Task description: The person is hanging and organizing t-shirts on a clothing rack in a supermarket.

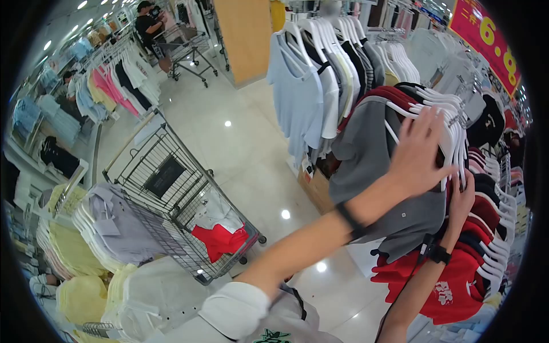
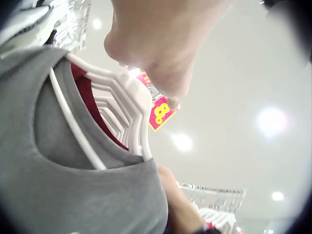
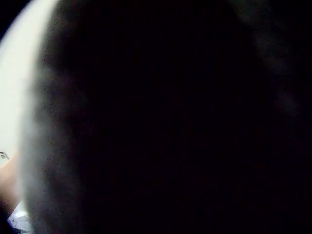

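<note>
My left hand (image 1: 420, 151) reaches across the tops of white hangers (image 1: 452, 123), its fingers extended and thumb spread apart. Below it hangs a grey sweatshirt (image 1: 366, 146) on a white hanger, with dark red garments (image 1: 386, 92) behind it. In the left wrist view the left hand (image 2: 156, 44) is above the grey neckline and the row of hangers (image 2: 122, 97). My right hand (image 1: 462, 194) is in among the hangers at the sweatshirt's right side; its fingers are partly hidden, and I cannot tell whether they grip one. Something dark fills most of the right wrist view.
A shopping cart (image 1: 171, 188) stands at left with a red garment (image 1: 220, 240) inside. Light blue tops (image 1: 297, 94) hang beyond the sweatshirt, and red shirts (image 1: 440, 286) hang nearer. A red price sign (image 1: 486, 43) is above the rack. Another person (image 1: 150, 28) stands far back by a cart.
</note>
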Motion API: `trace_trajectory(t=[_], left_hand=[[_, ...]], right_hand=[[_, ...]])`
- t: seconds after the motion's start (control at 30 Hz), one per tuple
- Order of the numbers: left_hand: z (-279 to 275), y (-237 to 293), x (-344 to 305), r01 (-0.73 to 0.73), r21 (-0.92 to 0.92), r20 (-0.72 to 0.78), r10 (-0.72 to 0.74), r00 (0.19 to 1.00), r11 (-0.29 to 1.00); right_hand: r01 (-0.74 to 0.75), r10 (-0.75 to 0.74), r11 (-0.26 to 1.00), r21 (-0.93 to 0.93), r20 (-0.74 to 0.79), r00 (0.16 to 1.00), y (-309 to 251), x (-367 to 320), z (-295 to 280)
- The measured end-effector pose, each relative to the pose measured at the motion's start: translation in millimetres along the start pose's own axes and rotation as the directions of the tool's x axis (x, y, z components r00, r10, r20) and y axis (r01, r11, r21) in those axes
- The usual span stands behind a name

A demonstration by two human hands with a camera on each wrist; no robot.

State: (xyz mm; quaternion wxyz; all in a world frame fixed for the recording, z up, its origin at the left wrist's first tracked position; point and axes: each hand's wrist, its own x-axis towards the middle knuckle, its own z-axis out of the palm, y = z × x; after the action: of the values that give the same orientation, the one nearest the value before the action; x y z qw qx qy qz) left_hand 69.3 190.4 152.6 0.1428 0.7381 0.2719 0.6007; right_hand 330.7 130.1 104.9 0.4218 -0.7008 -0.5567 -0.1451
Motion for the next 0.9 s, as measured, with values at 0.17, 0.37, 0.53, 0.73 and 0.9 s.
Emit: trace_trajectory(t=[0.17,0.37,0.53,0.73,0.9], left_hand=[[-142,-65,-190,0.282,-0.049,0.27,-0.259,0.927,0.958],[-352,-148,-466,0.819,0.329,-0.12,-0.839,0.531,0.471],[-444,-187,-615,0.971,0.238,-0.127,-0.991,0.029,-0.003],[-457,-227,-664,0.904,0.262,-0.14,-0.94,-0.311,-0.339],[-453,-309,-685,0.861,0.508,-0.081,-0.994,0.079,0.027]], right_hand=[[-0.199,0.186,0.964,0.178,0.087,0.979,-21,5,-12],[-0.179,0.179,0.965,0.193,0.016,0.984,-3,13,-38],[-0.2,0.21,0.975,0.093,-0.121,0.97,-13,-37,-97],[-0.529,0.508,0.847,0.05,-0.367,0.779,-42,-118,-187],[-0.544,0.476,0.838,-0.041,-0.432,0.766,-18,-227,-300]])
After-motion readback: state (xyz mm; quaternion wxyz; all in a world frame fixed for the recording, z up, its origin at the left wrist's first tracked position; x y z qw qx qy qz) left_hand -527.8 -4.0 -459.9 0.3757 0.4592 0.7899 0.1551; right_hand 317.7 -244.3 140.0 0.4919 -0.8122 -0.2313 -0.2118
